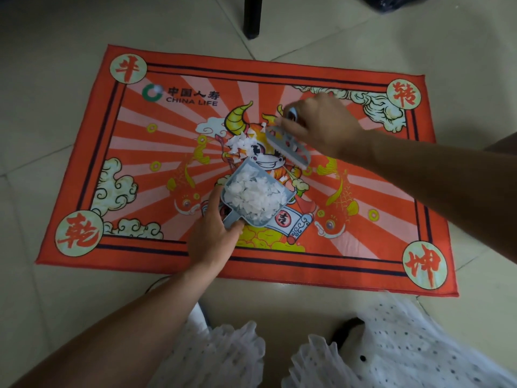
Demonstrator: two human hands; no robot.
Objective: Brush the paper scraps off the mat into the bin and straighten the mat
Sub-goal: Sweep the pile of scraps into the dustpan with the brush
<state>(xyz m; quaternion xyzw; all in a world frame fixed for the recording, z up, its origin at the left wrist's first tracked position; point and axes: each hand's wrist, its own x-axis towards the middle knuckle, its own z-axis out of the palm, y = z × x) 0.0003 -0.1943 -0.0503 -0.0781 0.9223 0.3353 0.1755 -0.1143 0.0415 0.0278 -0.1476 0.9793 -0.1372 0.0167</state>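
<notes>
Sweeping paper scraps (237, 145) into a dustpan (256, 196) on the red mat (363, 247), partly done.

Head view: the left hand (214, 239) is closed around the dustpan's handle near the mat's middle, and the pan already holds a heap of white scraps. The right hand (321, 124) grips a small brush (285, 145) just right of a loose pile lying at the pan's far lip. That pile, one scrap by the printed logo at far left and a few beside the pan remain to gather; emptying into the bin looks not yet done. A dark bag (391, 1) at the far right edge may be the bin, though I cannot tell. On the tiled floor (56, 51) the mat lies flat but askew to the tile lines, so straightening is left.
</notes>
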